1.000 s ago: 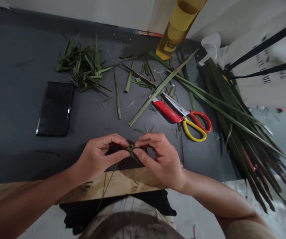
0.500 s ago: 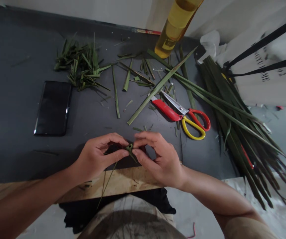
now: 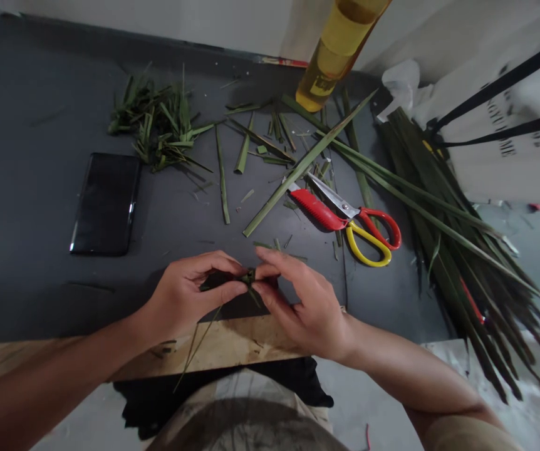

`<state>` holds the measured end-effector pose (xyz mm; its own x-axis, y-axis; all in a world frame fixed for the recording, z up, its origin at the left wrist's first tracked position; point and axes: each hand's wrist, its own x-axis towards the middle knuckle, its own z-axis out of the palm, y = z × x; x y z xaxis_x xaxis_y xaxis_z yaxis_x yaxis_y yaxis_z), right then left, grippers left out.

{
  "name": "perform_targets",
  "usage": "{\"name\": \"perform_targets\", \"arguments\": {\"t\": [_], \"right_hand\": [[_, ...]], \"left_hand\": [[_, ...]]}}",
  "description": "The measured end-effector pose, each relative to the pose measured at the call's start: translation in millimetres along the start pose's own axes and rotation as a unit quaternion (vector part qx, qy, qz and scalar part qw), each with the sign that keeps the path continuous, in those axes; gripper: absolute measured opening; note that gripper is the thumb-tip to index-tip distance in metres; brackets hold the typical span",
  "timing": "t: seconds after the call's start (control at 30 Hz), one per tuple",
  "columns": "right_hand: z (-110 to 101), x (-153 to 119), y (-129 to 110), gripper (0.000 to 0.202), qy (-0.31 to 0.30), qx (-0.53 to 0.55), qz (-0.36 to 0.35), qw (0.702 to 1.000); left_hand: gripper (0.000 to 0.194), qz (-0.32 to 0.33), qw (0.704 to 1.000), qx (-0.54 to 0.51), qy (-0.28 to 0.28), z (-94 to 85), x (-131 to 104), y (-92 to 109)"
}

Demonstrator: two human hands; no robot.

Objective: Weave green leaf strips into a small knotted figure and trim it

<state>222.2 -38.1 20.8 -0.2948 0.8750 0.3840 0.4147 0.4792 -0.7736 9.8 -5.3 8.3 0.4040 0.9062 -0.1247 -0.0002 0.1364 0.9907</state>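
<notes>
Above the table's front edge, a small folded piece of green leaf [image 3: 250,277] is pinched between my two hands. My left hand [image 3: 199,289] grips it from the left between thumb and fingers. From the right, the thumb and fingers of my right hand [image 3: 304,297] close on it; its index finger is raised a little. A thin leaf strand [image 3: 198,349] hangs from the piece down over the wooden edge. The fingertips hide much of the folded part.
Scissors [image 3: 368,232] and a red-handled cutter [image 3: 317,210] lie beyond my right hand. Leaf scraps [image 3: 157,122] are piled near a black phone [image 3: 106,203]. A bottle [image 3: 329,62] stands at the back. Long leaves [image 3: 432,207] and a white bag [image 3: 509,119] are on the right.
The view has shifted slightly. My right fingers have moved in closer over the leaf piece, covering more of it; both hands still pinch it.
</notes>
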Motion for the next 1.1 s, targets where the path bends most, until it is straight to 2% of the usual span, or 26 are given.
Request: {"name": "perform_targets", "arguments": {"t": [0.13,0.3,0.43,0.67,0.83,0.97,1.1], "right_hand": [[0.0,-1.2,1.8,0.061,0.008,-0.013,-0.010,1.000],[-0.1,-5.9,10.7,0.071,-0.017,-0.038,-0.071,0.997],[0.2,-5.6,11.5,0.075,-0.014,-0.043,-0.062,0.997],[-1.3,2.0,3.8,0.078,-0.014,-0.057,-0.060,0.996],[-0.1,2.0,4.2,0.081,-0.003,-0.061,-0.077,0.995],[1.6,2.7,3.9,0.078,0.021,-0.070,-0.095,0.993],[2.0,2.4,1.3,0.072,0.023,-0.071,-0.067,0.995]], "left_hand": [[0.008,0.006,1.000,-0.007,0.003,0.9,0.9,0.8],[0.011,0.021,1.000,-0.007,0.013,2.9,0.4,-1.9],[0.006,0.013,1.000,0.008,0.020,2.2,-0.2,-2.1],[0.002,0.013,1.000,0.008,-0.004,0.5,0.0,3.8],[0.007,0.020,1.000,0.005,0.017,2.3,-1.6,-1.5],[0.008,0.023,1.000,0.008,0.011,2.2,-1.3,-5.8],[0.005,0.035,0.999,0.031,-0.004,1.7,0.1,-1.4]]}}
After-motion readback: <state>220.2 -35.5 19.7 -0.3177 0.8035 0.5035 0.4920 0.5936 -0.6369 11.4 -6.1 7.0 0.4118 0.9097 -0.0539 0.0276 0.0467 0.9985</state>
